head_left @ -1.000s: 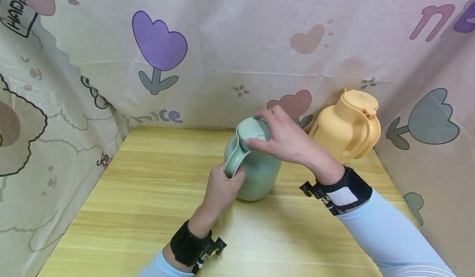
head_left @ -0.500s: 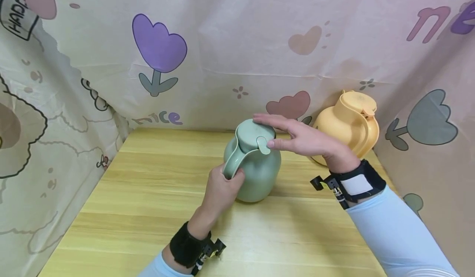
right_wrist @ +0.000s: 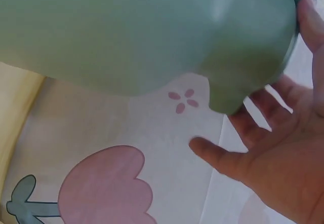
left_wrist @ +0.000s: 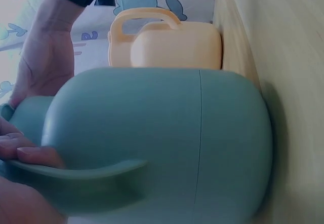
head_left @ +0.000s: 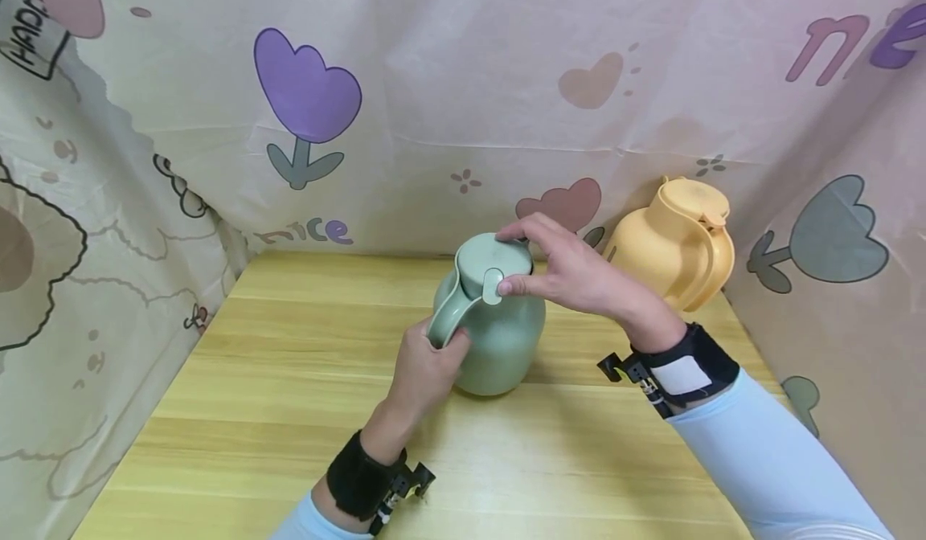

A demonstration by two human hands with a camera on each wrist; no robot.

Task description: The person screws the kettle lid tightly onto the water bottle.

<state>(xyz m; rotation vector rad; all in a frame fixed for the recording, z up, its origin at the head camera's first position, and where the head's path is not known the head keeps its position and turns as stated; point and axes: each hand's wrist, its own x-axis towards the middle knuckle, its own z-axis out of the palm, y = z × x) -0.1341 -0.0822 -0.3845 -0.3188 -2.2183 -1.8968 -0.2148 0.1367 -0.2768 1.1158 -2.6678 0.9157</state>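
A green insulated jug (head_left: 502, 347) stands upright on the table in the head view. My left hand (head_left: 425, 367) grips its handle (head_left: 452, 311), the fingers wrapped round it. On top sits a round green lid (head_left: 488, 255) with a small tab (head_left: 493, 287) at its front. My right hand (head_left: 571, 271) holds the lid from the right, thumb on the tab and fingers at the far rim. The right wrist view shows the jug's spout (right_wrist: 228, 95) close to the fingers of my right hand (right_wrist: 283, 148). In the left wrist view the jug (left_wrist: 152, 122) hides most of the lid.
A yellow insulated jug (head_left: 665, 239) stands at the back right of the wooden table (head_left: 304, 411), behind my right forearm. Printed cloth (head_left: 448, 82) hangs along the back and both sides.
My right hand loosened on the lid half a second ago, fingers straightened, and has closed round it again. The lid's tab swung right, then back left. My left hand stays on the handle.
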